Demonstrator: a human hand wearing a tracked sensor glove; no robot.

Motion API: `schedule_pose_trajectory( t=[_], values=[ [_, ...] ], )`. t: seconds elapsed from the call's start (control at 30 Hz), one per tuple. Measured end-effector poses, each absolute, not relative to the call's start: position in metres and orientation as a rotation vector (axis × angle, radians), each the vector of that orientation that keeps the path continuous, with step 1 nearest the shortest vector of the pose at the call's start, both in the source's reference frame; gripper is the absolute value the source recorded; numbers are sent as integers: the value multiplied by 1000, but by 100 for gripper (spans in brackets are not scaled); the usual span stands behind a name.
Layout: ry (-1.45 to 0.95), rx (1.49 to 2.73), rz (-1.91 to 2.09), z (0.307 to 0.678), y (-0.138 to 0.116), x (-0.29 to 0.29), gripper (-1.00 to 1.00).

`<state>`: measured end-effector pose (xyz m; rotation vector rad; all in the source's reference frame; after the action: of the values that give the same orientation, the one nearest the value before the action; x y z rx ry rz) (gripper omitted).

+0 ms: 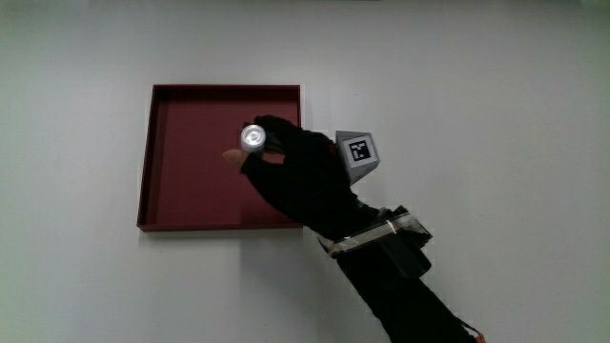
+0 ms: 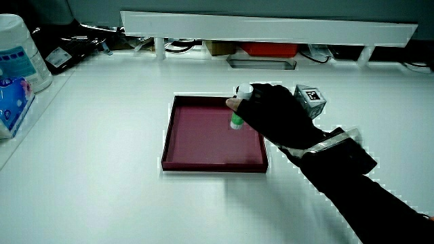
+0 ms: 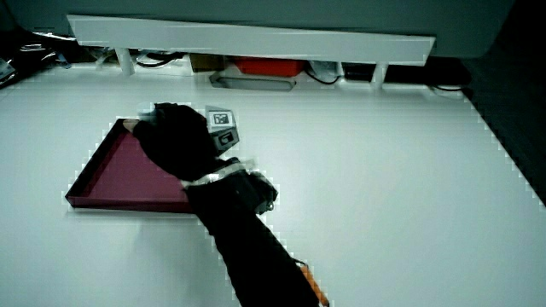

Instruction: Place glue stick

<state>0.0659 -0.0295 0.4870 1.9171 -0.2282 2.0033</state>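
Note:
A dark red square tray (image 1: pixel 172 205) lies on the white table, seen also in both side views (image 2: pixel 196 159) (image 3: pixel 102 189). The gloved hand (image 1: pixel 300 176) reaches over the tray and is shut on the glue stick (image 1: pixel 253 138), held upright with its round white cap facing up. In a side view the glue stick (image 2: pixel 237 116) shows a white cap and a green lower part, hanging a little above the tray floor. In a side view the hand (image 3: pixel 175 136) hides the stick. A patterned cube (image 1: pixel 358 152) sits on the back of the hand.
A low white partition (image 2: pixel 271 27) runs along the table's edge farthest from the person. A white canister (image 2: pixel 20 51) and a blue packet (image 2: pixel 13 102) stand at the table's edge, apart from the tray.

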Motion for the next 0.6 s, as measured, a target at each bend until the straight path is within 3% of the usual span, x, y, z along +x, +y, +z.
schedule_pose_trajectory(
  t=[0.13,0.4,0.6],
  values=[
    [-219,1928,1908,501,-24,52,0],
    [-190,1805,1771,530,-9,33,0],
    [-171,1783,1719,542,-3,29,0]
  ],
)
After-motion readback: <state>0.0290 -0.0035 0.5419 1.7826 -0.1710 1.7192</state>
